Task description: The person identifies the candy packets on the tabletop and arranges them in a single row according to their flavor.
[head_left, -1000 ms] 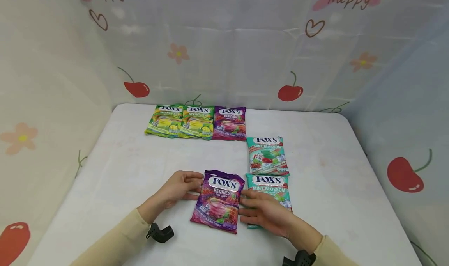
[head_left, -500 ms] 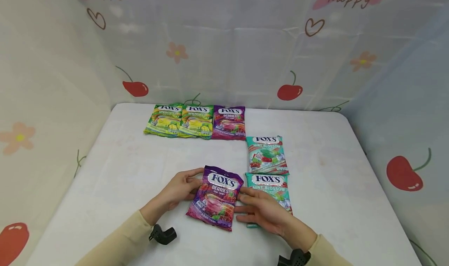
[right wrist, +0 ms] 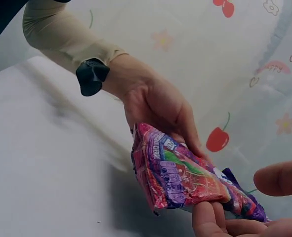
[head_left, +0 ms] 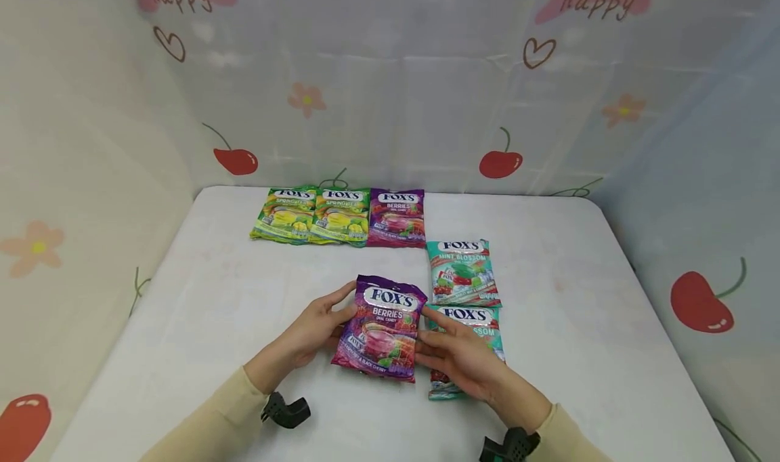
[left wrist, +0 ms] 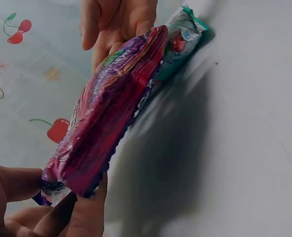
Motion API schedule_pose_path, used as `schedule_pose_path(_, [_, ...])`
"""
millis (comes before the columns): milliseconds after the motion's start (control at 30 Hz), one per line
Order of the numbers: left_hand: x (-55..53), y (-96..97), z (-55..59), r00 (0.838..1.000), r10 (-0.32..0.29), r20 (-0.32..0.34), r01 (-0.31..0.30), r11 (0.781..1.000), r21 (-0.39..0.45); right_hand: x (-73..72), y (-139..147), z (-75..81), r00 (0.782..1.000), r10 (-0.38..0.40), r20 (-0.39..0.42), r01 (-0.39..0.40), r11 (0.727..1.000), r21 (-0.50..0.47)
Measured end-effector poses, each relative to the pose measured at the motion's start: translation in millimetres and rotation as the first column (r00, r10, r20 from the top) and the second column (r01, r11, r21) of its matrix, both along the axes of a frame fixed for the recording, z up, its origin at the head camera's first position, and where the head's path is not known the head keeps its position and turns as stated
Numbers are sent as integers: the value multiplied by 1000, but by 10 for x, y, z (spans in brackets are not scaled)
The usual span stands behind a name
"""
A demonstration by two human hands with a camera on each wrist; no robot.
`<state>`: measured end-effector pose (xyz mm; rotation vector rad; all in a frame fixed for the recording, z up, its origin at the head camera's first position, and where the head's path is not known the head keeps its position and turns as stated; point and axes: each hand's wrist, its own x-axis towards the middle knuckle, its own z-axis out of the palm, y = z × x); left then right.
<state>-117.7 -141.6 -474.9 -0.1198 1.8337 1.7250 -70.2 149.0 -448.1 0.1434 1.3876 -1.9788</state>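
Note:
A purple FOX'S Berries candy bag (head_left: 380,337) is raised off the white table between both hands, its printed front facing up. My left hand (head_left: 313,330) pinches its left edge, thumb on top and fingers below, as the left wrist view shows. From the other side my right hand (head_left: 466,357) holds the right edge; its fingers (right wrist: 210,217) lie under the bag and its thumb is on the upper side. Behind the right hand a teal Mint Blossom bag (head_left: 466,315) is partly hidden. Another teal Mint Blossom bag (head_left: 464,272) lies just beyond it.
Along the table's back edge lie two green-yellow Springtea bags (head_left: 285,215) and a second purple Berries bag (head_left: 397,218), side by side. Printed cloth walls (head_left: 390,110) enclose the back and sides of the white table (head_left: 560,313).
The purple bag has come up off the table and slightly away from the body, and both hands now grip its edges. The other bags stay where they lay.

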Motion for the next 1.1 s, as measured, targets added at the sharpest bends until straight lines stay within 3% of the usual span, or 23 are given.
schedule_pose_path(200, [-117, 94, 115, 1000, -16, -10, 17, 998, 57, -105, 81, 65, 999, -34, -42, 35, 999, 25])
schedule_pose_path(567, [-413, 401, 212, 1000, 2, -6, -1, 981, 192, -396, 189, 152, 987, -149, -66, 157, 975, 156])
schedule_pose_path(900, [-710, 618, 299, 1000, 13, 1, -13, 979, 206, -684, 307, 235, 980, -178, -90, 186, 979, 83])
schedule_pose_path(1100, [-923, 747, 330, 1000, 14, 7, -15, 977, 211, -880, 364, 260, 972, -199, -126, 215, 968, 131])
